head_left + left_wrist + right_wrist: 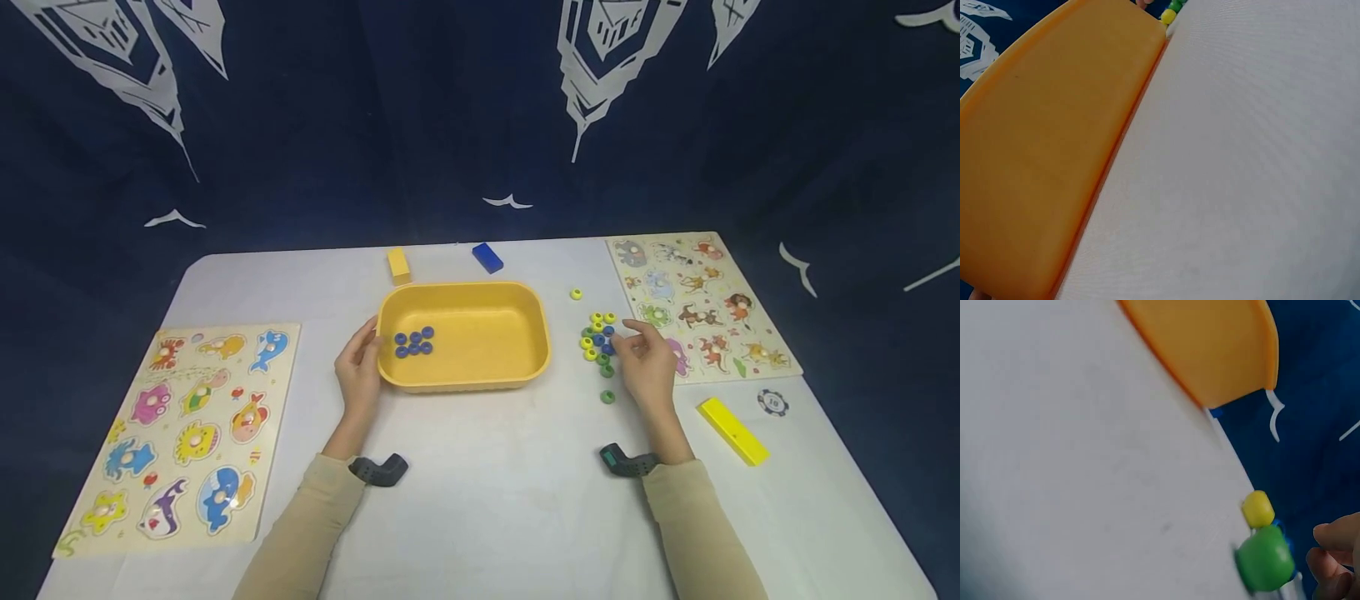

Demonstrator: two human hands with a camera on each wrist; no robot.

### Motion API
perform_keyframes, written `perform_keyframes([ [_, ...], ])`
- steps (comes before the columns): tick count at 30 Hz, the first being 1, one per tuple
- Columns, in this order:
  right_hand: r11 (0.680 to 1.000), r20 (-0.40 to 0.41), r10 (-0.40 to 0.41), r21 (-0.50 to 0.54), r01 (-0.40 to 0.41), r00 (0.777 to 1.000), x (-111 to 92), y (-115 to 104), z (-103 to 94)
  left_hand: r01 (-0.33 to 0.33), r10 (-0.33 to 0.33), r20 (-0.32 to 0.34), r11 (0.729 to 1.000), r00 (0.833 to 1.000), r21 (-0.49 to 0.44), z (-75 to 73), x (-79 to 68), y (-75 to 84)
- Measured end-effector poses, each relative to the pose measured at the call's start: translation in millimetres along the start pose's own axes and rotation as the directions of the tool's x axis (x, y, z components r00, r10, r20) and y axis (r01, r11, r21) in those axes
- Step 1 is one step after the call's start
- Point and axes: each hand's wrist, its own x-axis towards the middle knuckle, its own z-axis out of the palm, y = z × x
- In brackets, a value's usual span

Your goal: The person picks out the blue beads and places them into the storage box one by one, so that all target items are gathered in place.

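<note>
The plain tray (480,333) is golden yellow, the inner beads (427,332) blue, the loose beads (607,372) yellow, green and blue. One block (399,267) is golden yellow, the other block (487,257) blue, the long bar (732,431) bright yellow. The sea-animal puzzle (167,421) and land-animal puzzle (711,302) show multicoloured figures on cream. The poker chip (772,402) is black and white, the sleeves (307,521) beige, the bench cloth (487,500) white, the navy curtain (450,125) patterned in white.

This looks like a tabletop play corner; whether it belongs to a home, classroom or studio cannot be told. A dark blue cloth (450,125) with white printed shapes hangs behind a table (487,517) covered in white. The left puzzle board (163,429) and right puzzle board (712,298) show cartoon animals, and coloured beads (597,340) and a blue block (487,257) add to the playroom look.
</note>
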Motion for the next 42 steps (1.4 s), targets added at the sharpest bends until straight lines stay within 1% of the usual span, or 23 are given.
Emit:
perform_keyframes([
  [2,1.000,0.008,0.026,-0.015,-0.026,1.000,0.3,4.7,2.0,0.004,-0.004,-0.002,1.000,1.000,0.001,-0.2,-0.4,0.3],
  [5,0.999,0.015,0.035,-0.027,-0.034,0.999,-0.3,10.5,4.4,-0.009,0.009,-0.002,1.000,1.000,-0.001,-0.3,-0.7,-0.1],
  [6,0.999,0.011,0.025,-0.032,-0.024,1.000,-0.4,12.2,5.2,-0.006,0.006,0.002,1.000,1.000,0.000,-0.5,-1.8,3.8],
  [8,0.999,0.007,0.006,-0.046,-0.005,1.000,-0.6,15.1,6.6,-0.011,0.011,0.003,1.000,1.000,-0.003,-0.5,-1.7,3.6],
  [12,0.994,0.010,-0.026,-0.106,0.027,1.000,-0.9,18.7,8.8,-0.017,0.017,0.014,1.000,1.000,-0.003,0.0,-1.0,3.6],
  [14,0.990,0.016,-0.026,-0.135,0.028,1.000,-1.2,19.5,9.8,-0.018,0.018,0.020,1.000,1.000,-0.003,0.0,-0.6,3.6],
  [18,0.986,0.020,-0.027,-0.162,0.030,0.999,-0.9,20.0,12.1,-0.014,0.014,0.021,1.000,1.000,0.002,-0.8,-0.5,3.6],
  [22,0.989,0.008,-0.039,-0.144,0.040,0.999,-0.5,18.3,12.5,-0.008,0.008,0.020,1.000,1.000,0.001,-1.9,-0.6,3.4],
  [26,0.993,-0.032,-0.080,-0.092,0.077,0.996,-0.7,11.8,9.8,-0.011,0.011,0.024,1.000,1.000,-0.003,-1.8,-0.8,3.1],
  [28,0.992,-0.050,-0.116,-0.062,0.113,0.992,-0.6,4.7,8.3,-0.016,0.016,0.024,1.000,1.000,-0.005,-1.7,-1.0,3.1],
  [30,0.988,-0.044,-0.150,-0.034,0.149,0.988,-0.9,-5.3,7.7,-0.018,0.019,0.024,1.000,1.000,-0.008,-1.8,-1.2,3.0],
  [35,0.968,0.019,-0.252,0.022,0.251,0.968,-3.6,-41.5,13.3,-0.015,0.015,0.020,1.000,1.000,-0.011,-1.9,-0.7,2.2],
  [37,0.955,0.060,-0.296,0.029,0.294,0.953,-4.9,-59.5,18.4,-0.010,0.010,0.021,1.000,1.000,-0.016,-1.9,-0.5,1.8],
  [39,0.943,0.119,-0.334,0.041,0.331,0.935,-6.3,-78.9,25.1,-0.006,0.006,0.021,1.000,1.000,-0.019,-2.2,-0.1,1.2],
  [42,0.930,0.242,-0.365,0.053,0.364,0.899,-7.3,-105.8,37.1,-0.007,0.007,0.017,1.000,1.000,-0.017,-1.2,-0.4,1.2],
])
